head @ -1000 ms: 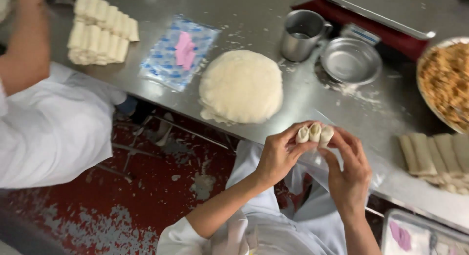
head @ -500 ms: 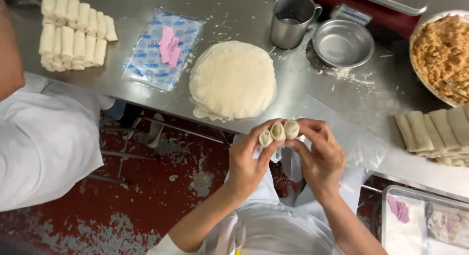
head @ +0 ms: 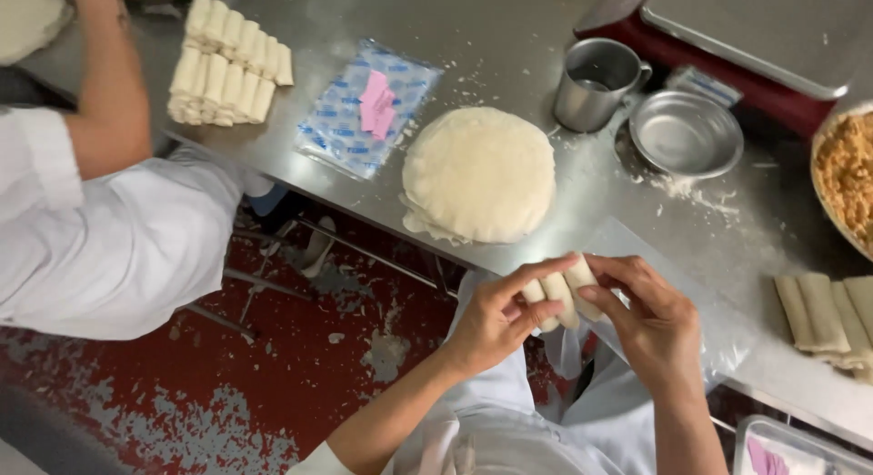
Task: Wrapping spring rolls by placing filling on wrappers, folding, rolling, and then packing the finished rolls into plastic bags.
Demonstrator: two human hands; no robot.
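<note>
Head camera: both hands grip three small rolls (head: 562, 293) off the steel table's near edge (head: 509, 257). Left hand (head: 496, 316) pinches one end, right hand (head: 650, 320) the other. A wrapper stack (head: 479, 173) lies just beyond; red floor (head: 273, 384) is open below.

Filling bowl (head: 844, 180) (right edge) cut off

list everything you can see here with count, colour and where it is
rolled wrappers in hand: three, pale, held between both hands at the table edge
wrapper stack: one, cream, table centre
roll pile: one, pale, upper left
plastic packet: one, blue-white with pink slip, left of stack
metal cup: one, steel, upper right
metal bowl: one, steel, beside cup
filling dish: one, brown, right edge
finished rolls: several, pale, lower right
co-worker's arm: one, left
left hand
right hand
</note>
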